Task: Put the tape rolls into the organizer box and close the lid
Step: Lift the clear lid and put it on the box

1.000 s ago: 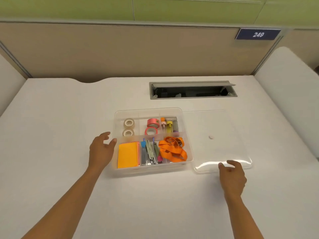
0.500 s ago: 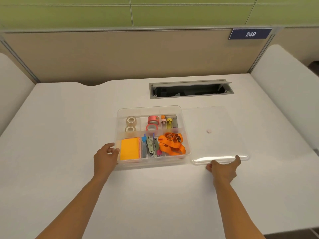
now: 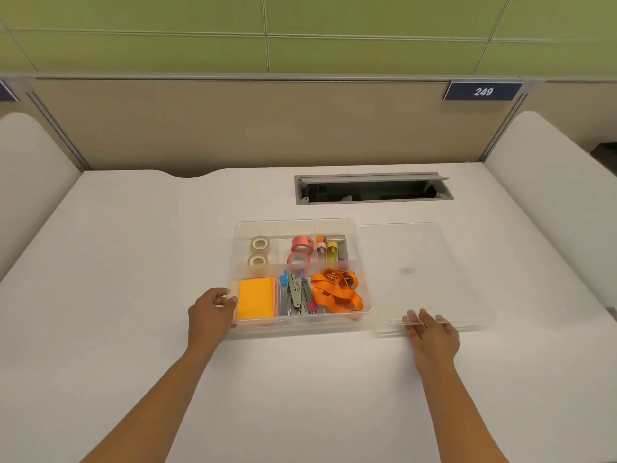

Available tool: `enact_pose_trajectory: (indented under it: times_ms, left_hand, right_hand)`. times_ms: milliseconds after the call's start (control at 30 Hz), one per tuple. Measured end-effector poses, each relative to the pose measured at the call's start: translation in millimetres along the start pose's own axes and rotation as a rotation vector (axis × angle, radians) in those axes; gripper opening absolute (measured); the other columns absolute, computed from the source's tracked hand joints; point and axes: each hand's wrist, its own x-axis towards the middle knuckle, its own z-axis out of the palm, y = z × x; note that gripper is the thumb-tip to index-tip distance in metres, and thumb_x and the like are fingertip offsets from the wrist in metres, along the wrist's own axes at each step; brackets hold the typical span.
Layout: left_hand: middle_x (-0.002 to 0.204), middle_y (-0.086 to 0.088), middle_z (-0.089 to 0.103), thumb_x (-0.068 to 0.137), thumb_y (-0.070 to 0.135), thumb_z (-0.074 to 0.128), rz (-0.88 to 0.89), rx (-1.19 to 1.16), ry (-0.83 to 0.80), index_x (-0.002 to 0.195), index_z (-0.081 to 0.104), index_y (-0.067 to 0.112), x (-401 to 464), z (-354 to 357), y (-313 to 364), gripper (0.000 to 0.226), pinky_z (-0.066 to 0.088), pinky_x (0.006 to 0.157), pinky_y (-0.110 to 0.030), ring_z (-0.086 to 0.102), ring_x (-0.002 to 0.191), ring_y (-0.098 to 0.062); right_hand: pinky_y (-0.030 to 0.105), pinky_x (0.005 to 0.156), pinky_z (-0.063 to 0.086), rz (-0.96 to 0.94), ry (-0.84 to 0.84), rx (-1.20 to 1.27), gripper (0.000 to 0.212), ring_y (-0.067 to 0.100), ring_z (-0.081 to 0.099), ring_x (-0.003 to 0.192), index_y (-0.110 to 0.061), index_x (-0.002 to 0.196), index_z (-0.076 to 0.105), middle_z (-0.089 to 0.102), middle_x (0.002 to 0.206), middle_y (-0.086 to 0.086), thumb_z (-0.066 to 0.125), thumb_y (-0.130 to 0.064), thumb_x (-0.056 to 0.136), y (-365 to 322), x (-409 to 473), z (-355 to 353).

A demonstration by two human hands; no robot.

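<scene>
A clear organizer box [image 3: 362, 259] sits uncovered mid-table. Two beige tape rolls [image 3: 259, 244] lie in its back-left compartment, and two pink tape rolls [image 3: 302, 243] in the back-middle one. My left hand [image 3: 212, 312] grips the box's front-left corner. The clear lid [image 3: 430, 255] lies to the right of the box, its near edge slightly raised. My right hand [image 3: 432, 335] holds that near edge, fingers reaching under it.
The box also holds orange sticky notes [image 3: 256, 302], staplers [image 3: 297, 295], an orange lanyard [image 3: 337, 294] and small bottles [image 3: 330, 250]. A grey cable hatch [image 3: 372, 188] stands open behind the box. A partition wall closes off the back of the white table [image 3: 133, 262].
My left hand has moved from beside the box to grip its front-left corner. My right hand has slid its fingers under the lid's near edge, which has lifted a little.
</scene>
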Motion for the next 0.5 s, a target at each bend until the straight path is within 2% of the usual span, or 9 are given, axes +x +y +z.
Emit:
enact_pose_trajectory:
  times_ms: [100,200,267,333,400,500]
  left_hand:
    - [0.109,-0.013,0.065,0.089,0.022,0.064,0.004,0.021,0.000,0.116,0.060,0.007,1.7,-0.9,0.0,0.031,0.055,0.056,-0.026,0.066,0.081,-0.029]
    - [0.108,-0.012,0.067,0.089,0.032,0.062,0.009,0.062,0.056,0.112,0.061,0.006,2.1,-1.7,0.4,0.035,0.054,0.077,-0.038,0.064,0.088,-0.029]
    - [0.110,-0.013,0.065,0.089,0.034,0.061,0.024,0.072,0.127,0.109,0.062,0.006,1.4,-1.7,0.8,0.034,0.047,0.082,-0.038,0.059,0.095,-0.027]
    - [0.112,-0.013,0.062,0.089,0.035,0.060,0.046,0.047,0.192,0.106,0.062,0.008,0.2,-3.2,2.4,0.032,0.045,0.079,-0.035,0.057,0.095,-0.024]
    - [0.111,-0.010,0.059,0.090,0.037,0.059,0.077,-0.002,0.243,0.103,0.062,0.011,0.4,-6.5,5.2,0.030,0.044,0.076,-0.034,0.057,0.093,-0.022]
    - [0.102,-0.004,0.060,0.091,0.040,0.055,0.139,-0.068,0.289,0.094,0.061,0.016,2.5,-13.5,10.9,0.025,0.042,0.074,-0.032,0.056,0.090,-0.019]
  right_hand:
    - [0.045,0.075,0.057,-0.115,-0.059,-0.020,0.044,0.036,0.066,0.087,-0.015,0.109,0.038,0.057,0.110,0.027,0.054,0.017,0.083,-10.7,0.8,10.1]
    - [0.045,0.075,0.059,-0.296,-0.115,-0.134,0.043,0.032,0.069,0.079,-0.022,0.098,0.044,0.062,0.106,0.027,0.058,0.015,0.082,-23.9,-0.6,20.9]
    - [0.042,0.075,0.059,-0.486,-0.125,-0.286,0.040,0.026,0.071,0.076,-0.029,0.093,0.047,0.067,0.098,0.020,0.062,0.007,0.082,-30.4,-2.9,29.5]
    - [0.035,0.075,0.057,-0.698,-0.107,-0.470,0.036,0.021,0.072,0.075,-0.034,0.092,0.046,0.072,0.090,0.005,0.062,-0.003,0.084,-35.1,-6.0,42.1]
    - [0.030,0.070,0.053,-0.932,-0.098,-0.644,0.026,0.023,0.070,0.075,-0.032,0.095,0.045,0.072,0.086,-0.001,0.057,-0.010,0.088,-39.7,-9.5,56.1]
    - [0.031,0.061,0.045,-1.212,-0.145,-0.762,0.007,0.030,0.061,0.070,-0.020,0.097,0.046,0.068,0.083,0.009,0.052,-0.019,0.093,-44.7,-15.3,73.4]
